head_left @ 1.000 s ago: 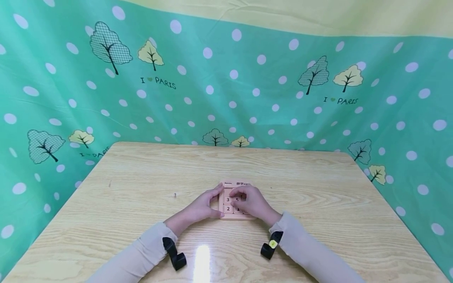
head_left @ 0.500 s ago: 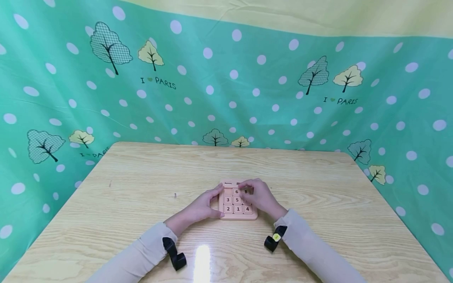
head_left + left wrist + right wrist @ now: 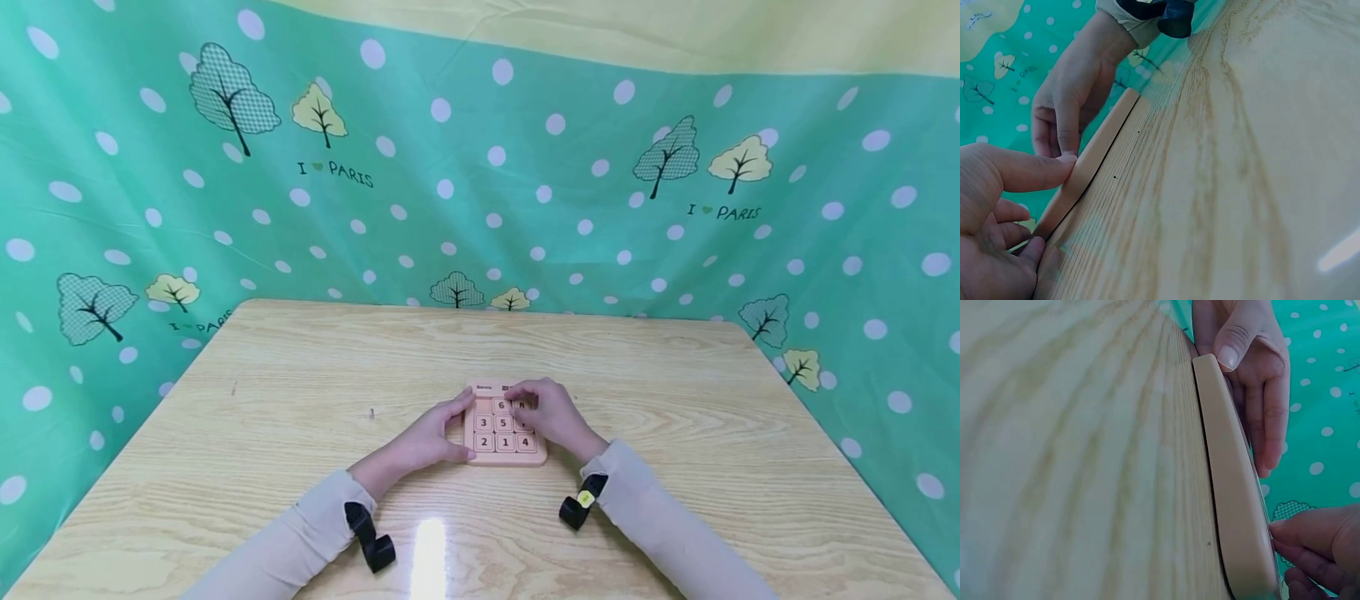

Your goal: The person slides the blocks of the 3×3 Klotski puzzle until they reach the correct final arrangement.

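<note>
A light wooden sliding number puzzle (image 3: 509,459) lies flat on the table. In the head view its tiles 3, 5, 2, 1 and 4 show plainly, with 6 and 8 in the top row. The top left slot is vacant. My left hand (image 3: 429,435) holds the puzzle's left side, thumb at the near corner and fingers at the far one. My right hand (image 3: 553,412) is bent over the right column, thumb and index fingertips at the tile 8 (image 3: 522,406). It partly covers the tile below. The puzzle's side edge (image 3: 1232,469) shows in the right wrist view.
The wooden table (image 3: 300,367) extends around the puzzle, with a small dark mark (image 3: 371,413) to its left. Behind the table hangs a green dotted cloth (image 3: 420,208). Black camera mounts (image 3: 369,537) sit on both wrists.
My right hand has moved right across the puzzle, uncovering tiles 6, 8 and 4, then has stayed almost still. My left hand has kept its place.
</note>
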`<state>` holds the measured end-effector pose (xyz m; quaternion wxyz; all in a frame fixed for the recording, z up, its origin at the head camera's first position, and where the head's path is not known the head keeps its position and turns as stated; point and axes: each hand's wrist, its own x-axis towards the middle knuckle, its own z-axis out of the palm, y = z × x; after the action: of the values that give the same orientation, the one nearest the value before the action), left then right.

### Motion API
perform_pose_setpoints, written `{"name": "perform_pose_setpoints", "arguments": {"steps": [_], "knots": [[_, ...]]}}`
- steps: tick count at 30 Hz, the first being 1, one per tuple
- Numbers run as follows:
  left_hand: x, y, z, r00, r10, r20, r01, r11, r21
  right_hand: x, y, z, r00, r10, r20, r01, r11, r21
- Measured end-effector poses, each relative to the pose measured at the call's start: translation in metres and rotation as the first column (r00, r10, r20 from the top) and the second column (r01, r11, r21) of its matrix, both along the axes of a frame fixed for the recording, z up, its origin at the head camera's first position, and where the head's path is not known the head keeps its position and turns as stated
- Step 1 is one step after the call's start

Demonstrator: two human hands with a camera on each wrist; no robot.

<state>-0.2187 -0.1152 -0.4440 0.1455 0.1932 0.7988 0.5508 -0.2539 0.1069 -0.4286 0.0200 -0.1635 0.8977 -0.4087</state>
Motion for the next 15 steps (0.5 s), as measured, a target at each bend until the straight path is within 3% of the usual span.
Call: {"name": "perform_pose_setpoints", "arguments": {"steps": [15], "knots": [[0.001,-0.001,0.002,1.000,-0.015,0.003,0.015,1.000,0.024,-0.001,-0.017,-0.002,0.998,0.069,-0.003,-0.069,0.996,-0.050]]}}
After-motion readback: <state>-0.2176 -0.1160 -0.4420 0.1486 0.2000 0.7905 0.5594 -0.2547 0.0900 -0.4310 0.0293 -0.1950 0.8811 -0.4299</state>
